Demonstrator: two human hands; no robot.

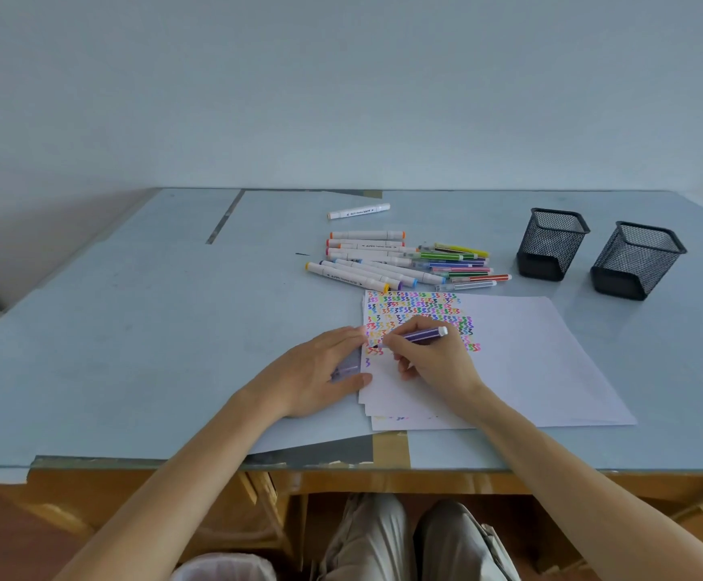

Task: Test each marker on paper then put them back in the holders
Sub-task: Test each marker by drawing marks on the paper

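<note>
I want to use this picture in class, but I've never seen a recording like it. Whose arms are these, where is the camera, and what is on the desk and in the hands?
There is no machine here. A person wears one camera on the head, looking forward and down, so the two arms you see are their own.

The right hand holds a purple marker in its fingers, tip down on the top sheet of paper, which already carries rows of coloured squiggles. The left hand lies at the paper's left edge, with what looks like the marker's cap under it.

Behind the paper lies a pile of markers, with one white marker apart, farther back. To the right stand two black mesh holders; no markers show in them.
</note>
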